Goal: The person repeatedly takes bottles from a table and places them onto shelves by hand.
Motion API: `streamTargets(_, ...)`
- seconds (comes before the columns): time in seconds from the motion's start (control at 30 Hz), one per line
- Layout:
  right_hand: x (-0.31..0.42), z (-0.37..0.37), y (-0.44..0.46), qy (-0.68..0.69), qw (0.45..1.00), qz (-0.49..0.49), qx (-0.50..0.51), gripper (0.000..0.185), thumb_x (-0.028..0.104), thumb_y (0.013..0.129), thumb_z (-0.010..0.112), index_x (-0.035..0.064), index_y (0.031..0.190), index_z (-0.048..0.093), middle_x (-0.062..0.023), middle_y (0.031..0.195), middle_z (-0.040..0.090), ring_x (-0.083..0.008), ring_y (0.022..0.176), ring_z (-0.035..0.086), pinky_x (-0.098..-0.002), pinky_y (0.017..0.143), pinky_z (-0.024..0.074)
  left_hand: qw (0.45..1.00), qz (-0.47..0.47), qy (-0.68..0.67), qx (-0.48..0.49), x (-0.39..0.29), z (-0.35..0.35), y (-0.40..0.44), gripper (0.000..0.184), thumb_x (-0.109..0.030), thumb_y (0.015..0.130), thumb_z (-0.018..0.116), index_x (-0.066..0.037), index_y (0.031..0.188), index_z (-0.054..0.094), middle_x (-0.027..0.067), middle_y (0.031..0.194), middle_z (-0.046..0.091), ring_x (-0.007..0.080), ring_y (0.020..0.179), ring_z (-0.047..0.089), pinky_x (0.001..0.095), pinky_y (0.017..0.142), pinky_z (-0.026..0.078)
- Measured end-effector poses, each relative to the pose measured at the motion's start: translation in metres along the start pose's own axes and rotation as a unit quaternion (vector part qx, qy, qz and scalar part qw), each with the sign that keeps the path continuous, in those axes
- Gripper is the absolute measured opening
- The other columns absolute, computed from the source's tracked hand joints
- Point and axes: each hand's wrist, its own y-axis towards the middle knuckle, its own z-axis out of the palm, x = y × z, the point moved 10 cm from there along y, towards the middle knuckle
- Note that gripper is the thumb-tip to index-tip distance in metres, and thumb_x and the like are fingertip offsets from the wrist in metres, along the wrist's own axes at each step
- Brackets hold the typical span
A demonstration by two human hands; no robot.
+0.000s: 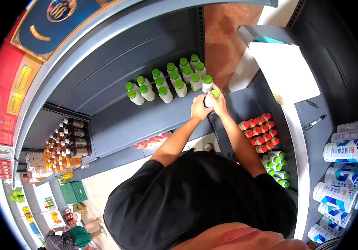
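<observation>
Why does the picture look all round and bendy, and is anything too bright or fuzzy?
In the head view, everything sits in a circle with black corners, and the shelf's front rail bends like a bow; in the same view, the paper is so bright it looks nearly plain white, the far person looks small and soft, and the green-capped bottles look clearer.

Plain black short-sleeved shirt [200,187] with loose, wide sleeves, above bare forearms and bare hands [201,107].
</observation>
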Motion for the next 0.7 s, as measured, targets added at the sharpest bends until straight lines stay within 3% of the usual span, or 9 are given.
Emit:
streamTargets(0.07,-0.001,-0.005,-0.006,0.037,0.999,-0.007,-0.022,0.046,0.022,0.087,0.068,0.0013,0.126,0.056,-0.0175,0.118,0.063,-0.0222,0.112,0.059,-0.0339,0.097,0.0438,1.0,0.016,-0.002,-0.001,-0.004,0.003,-0.001,0.059,-0.036,0.067,0.077,-0.008,0.115,0.056,0.0123,0.112,0.061,0.0323,0.109,0.053,0.0427,0.092,0.045)
streamTargets(0.17,-0.004,-0.006,-0.02,-0.011,1.0,0.014,-0.003,0.04,0.021,0.085,0.07,-0.0011,0.117,0.059,-0.0142,0.108,0.065,-0.0216,0.101,0.062,-0.0337,0.09,0.0466,0.999,0.037,-0.019,-0.009,0.001,0.007,-0.008,0.057,-0.035,0.066,0.077,-0.008,0.112,0.056,0.0143,0.105,0.063,0.0341,0.105,0.055,0.0437,0.09,0.046)
streamTargets(0.23,-0.008,-0.004,-0.032,-0.027,0.999,-0.038,-0.002,0.032,0.017,0.084,0.071,0.0,0.109,0.062,-0.0123,0.099,0.067,-0.022,0.092,0.064,-0.0335,0.084,0.0484,0.998,0.038,-0.045,-0.006,0.008,0.007,-0.016,0.057,-0.035,0.064,0.078,-0.008,0.109,0.056,0.0152,0.104,0.063,0.0348,0.102,0.056,0.0438,0.089,0.046)
streamTargets(0.3,-0.018,-0.002,-0.047,-0.003,0.998,-0.055,0.036,0.024,0.016,0.087,0.066,0.001,0.106,0.064,-0.0089,0.097,0.068,-0.0177,0.092,0.064,-0.0317,0.084,0.0489,0.997,-0.021,-0.06,0.04,0.008,0.001,-0.031,0.058,-0.036,0.056,0.08,-0.007,0.098,0.055,0.0152,0.098,0.062,0.035,0.099,0.057,0.0437,0.086,0.047)
streamTargets(0.37,-0.034,-0.002,-0.064,-0.026,0.999,-0.003,0.045,0.023,0.02,0.089,0.062,-0.0005,0.098,0.066,-0.0109,0.086,0.069,-0.0204,0.081,0.066,-0.0337,0.074,0.0497,0.996,-0.009,-0.07,0.045,0.006,-0.01,-0.061,0.057,-0.035,0.055,0.08,-0.006,0.096,0.054,0.0153,0.094,0.062,0.0353,0.095,0.058,0.0439,0.083,0.047)
streamTargets(0.47,-0.032,0.012,-0.106,-0.121,0.987,-0.008,0.11,0.033,0.029,0.09,0.059,-0.0032,0.083,0.064,-0.0176,0.07,0.063,-0.0289,0.064,0.062,-0.0399,0.059,0.0438,0.98,-0.096,-0.14,0.104,0.034,-0.021,-0.126,0.058,-0.036,0.056,0.08,-0.004,0.098,0.055,0.018,0.093,0.063,0.0356,0.088,0.062,0.0423,0.079,0.05)
streamTargets(0.53,-0.043,0.039,-0.153,-0.147,0.964,0.052,0.214,0.037,0.032,0.089,0.062,-0.0034,0.078,0.06,-0.019,0.068,0.06,-0.0309,0.062,0.06,-0.0413,0.058,0.0423,0.975,-0.126,-0.122,0.137,0.057,-0.029,-0.185,0.057,-0.037,0.057,0.08,-0.005,0.098,0.056,0.0186,0.091,0.065,0.0349,0.087,0.064,0.0402,0.079,0.05)
streamTargets(0.63,-0.061,0.092,-0.225,-0.183,0.922,0.009,0.34,0.041,0.037,0.087,0.064,-0.0018,0.074,0.06,-0.0179,0.062,0.058,-0.0321,0.057,0.057,-0.0404,0.055,0.0417,0.965,-0.13,-0.14,0.179,0.105,-0.046,-0.274,0.055,-0.038,0.061,0.08,-0.005,0.1,0.059,0.017,0.088,0.067,0.0346,0.084,0.065,0.0386,0.079,0.051)
streamTargets(0.7,-0.115,0.133,-0.283,-0.157,0.845,0.171,0.481,0.047,0.043,0.092,0.055,-0.0016,0.087,0.066,-0.0172,0.066,0.061,-0.028,0.064,0.061,-0.0396,0.063,0.0455,0.961,-0.189,-0.166,0.114,0.134,-0.081,-0.331,0.051,-0.037,0.068,0.077,-0.005,0.106,0.062,0.0158,0.09,0.068,0.0309,0.083,0.066,0.0381,0.076,0.051)
